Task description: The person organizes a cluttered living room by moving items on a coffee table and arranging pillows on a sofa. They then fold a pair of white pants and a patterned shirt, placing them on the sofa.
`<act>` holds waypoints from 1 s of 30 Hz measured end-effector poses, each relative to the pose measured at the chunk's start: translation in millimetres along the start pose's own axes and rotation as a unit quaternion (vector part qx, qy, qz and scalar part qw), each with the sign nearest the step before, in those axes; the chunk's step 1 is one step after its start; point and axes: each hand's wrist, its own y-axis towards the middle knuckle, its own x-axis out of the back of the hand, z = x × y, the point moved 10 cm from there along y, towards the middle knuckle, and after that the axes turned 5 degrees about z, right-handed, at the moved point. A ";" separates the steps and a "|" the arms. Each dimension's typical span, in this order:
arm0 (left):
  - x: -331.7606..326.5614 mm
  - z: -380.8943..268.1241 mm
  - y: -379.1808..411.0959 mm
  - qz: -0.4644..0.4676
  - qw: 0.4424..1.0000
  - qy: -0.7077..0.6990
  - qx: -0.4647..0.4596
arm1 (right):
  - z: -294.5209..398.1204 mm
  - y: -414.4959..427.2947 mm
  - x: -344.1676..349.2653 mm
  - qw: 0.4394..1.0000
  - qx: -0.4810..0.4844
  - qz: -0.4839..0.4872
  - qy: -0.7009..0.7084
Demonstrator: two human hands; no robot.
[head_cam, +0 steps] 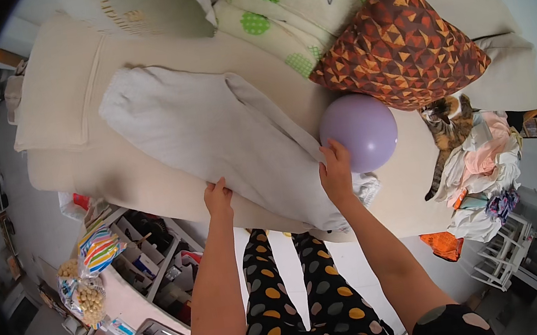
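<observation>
A light grey garment, which looks like sweatpants folded lengthwise, lies flat and slanting across the beige sofa. My left hand pinches its near edge about halfway along. On the other edge, towards the lower right end, my right hand has hold of the cloth between thumb and fingers. Just beyond that hand rests a purple ball, overlapped by my fingertips; whether they touch it I cannot tell. Some white gathered fabric shows under the ball, beside my right wrist.
A triangle-patterned cushion leans behind the ball. A calico cat lies by a pile of clothes at the right. A pale green cushion and a folded printed blanket are at the back. A cluttered cart stands lower left.
</observation>
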 end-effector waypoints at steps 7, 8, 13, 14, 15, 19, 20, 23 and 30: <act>-25.9 48.5 4.3 0.038 0.993 -0.107 0.034 | -33.3 -0.5 58.0 0.977 0.000 0.017 -0.212; -32.4 49.9 2.1 0.046 0.991 -0.118 0.037 | -40.7 -6.5 66.1 0.974 0.001 0.003 -0.229; -33.7 69.9 0.3 0.033 0.983 -0.167 0.075 | -85.5 -45.2 119.5 0.981 -0.046 -0.120 -0.149; -34.8 70.1 -0.4 0.031 0.982 -0.177 0.067 | -99.4 -54.5 129.7 0.977 -0.058 -0.152 -0.141; -36.9 71.3 -2.5 0.029 0.980 -0.185 0.062 | -117.1 -66.0 140.9 0.971 -0.071 -0.184 -0.134; -44.7 81.8 -7.9 0.058 0.967 -0.241 0.058 | -229.2 -99.3 159.4 0.940 -0.270 -0.202 0.052; -48.4 85.6 -10.4 0.074 0.966 -0.238 0.067 | -241.6 -99.3 165.9 0.932 -0.298 -0.199 0.041; -54.1 89.9 -25.0 0.092 0.966 -0.218 0.105 | -191.0 -72.6 194.9 0.941 -0.202 -0.225 -0.150; -50.8 102.0 -25.9 0.136 0.969 -0.145 0.146 | -84.9 -20.5 58.8 0.994 0.090 0.030 0.046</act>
